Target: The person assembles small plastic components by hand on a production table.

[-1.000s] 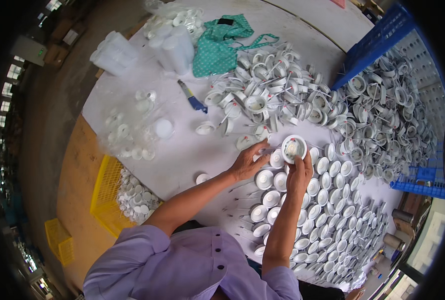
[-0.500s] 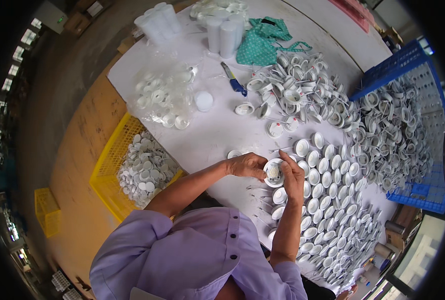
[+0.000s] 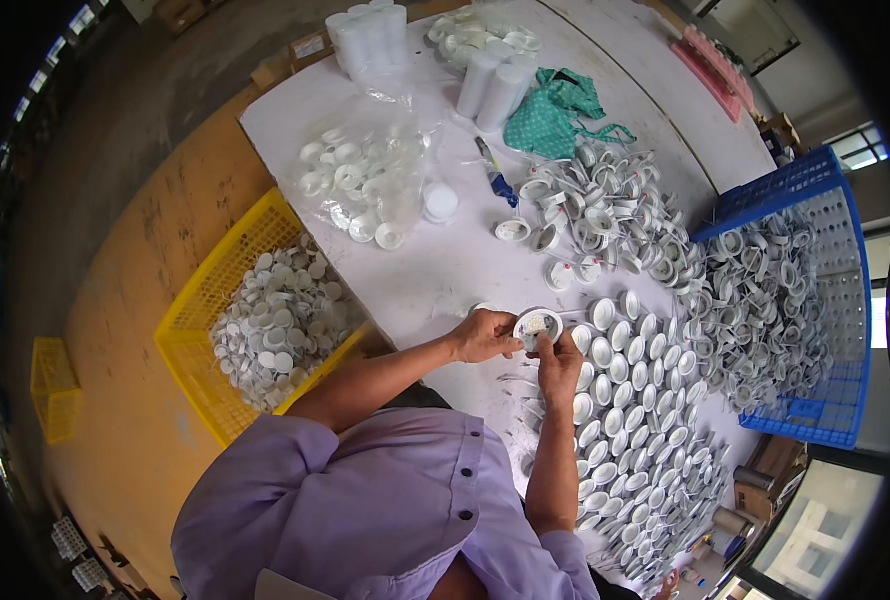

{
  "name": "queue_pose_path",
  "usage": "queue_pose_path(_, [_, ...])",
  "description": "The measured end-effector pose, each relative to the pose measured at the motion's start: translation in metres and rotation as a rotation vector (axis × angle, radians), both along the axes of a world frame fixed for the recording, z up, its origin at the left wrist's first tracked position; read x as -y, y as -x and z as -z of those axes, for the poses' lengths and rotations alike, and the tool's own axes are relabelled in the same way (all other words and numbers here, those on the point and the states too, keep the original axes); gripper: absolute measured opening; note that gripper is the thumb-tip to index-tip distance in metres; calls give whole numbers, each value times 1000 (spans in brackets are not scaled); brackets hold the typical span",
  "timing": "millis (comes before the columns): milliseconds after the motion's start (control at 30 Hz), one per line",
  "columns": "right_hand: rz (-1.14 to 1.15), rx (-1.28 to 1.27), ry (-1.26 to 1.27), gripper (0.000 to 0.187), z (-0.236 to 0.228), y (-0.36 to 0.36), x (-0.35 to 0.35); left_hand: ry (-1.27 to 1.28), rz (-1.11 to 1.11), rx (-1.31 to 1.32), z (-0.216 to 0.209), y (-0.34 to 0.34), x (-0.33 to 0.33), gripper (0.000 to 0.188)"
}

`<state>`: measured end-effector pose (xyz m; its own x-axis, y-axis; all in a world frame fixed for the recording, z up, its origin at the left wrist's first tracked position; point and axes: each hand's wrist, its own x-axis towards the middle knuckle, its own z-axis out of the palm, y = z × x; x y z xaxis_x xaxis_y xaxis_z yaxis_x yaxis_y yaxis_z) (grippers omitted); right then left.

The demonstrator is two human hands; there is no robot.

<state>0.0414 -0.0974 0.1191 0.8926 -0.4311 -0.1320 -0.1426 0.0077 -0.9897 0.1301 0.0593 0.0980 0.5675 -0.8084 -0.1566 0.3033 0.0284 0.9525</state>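
Observation:
A round white lamp housing (image 3: 525, 322) with a yellowish LED board inside is held up over the table. My left hand (image 3: 485, 337) grips its left rim between thumb and fingers. My right hand (image 3: 560, 364) is closed on its lower right side, with the thumb by the board. Just behind my left hand, part of a white ring (image 3: 482, 308) shows on the table. To the right of my right hand stand rows of similar white lamp housings (image 3: 620, 375), packed closely, with thin leads trailing from some.
Left of the table is a yellow basket (image 3: 203, 300) of white discs. A clear bag of white rings (image 3: 365, 180), stacked white discs (image 3: 441, 201), a knife (image 3: 495, 170), and green cloth (image 3: 555, 115) lie farther back. At right, a loose housing pile (image 3: 615, 215) adjoins a blue crate (image 3: 850, 260).
The view has shifted. Both hands still hold the housing; my right hand has moved from its right side to lower right, its raised fingers now curled behind the rim.

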Motion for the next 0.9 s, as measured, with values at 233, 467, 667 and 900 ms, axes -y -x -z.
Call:
queue_pose_path(233, [-52,-268,-83,37,6,-14,-38,5,-160,-188,47,9,-54,26])
queue_pose_path(467, [-254,-67,1077,59,73,-27,-28,-193,-306,-307,67,28,-130,25])
queue_pose_path(667, [-341,-265,1088,56,83,-47,-45,-147,-334,-324,64,40,-130,30])
queue_pose_path(900, [-304,-125,1052,53,74,-38,-43,-120,-365,-261,67,40,-131,28])
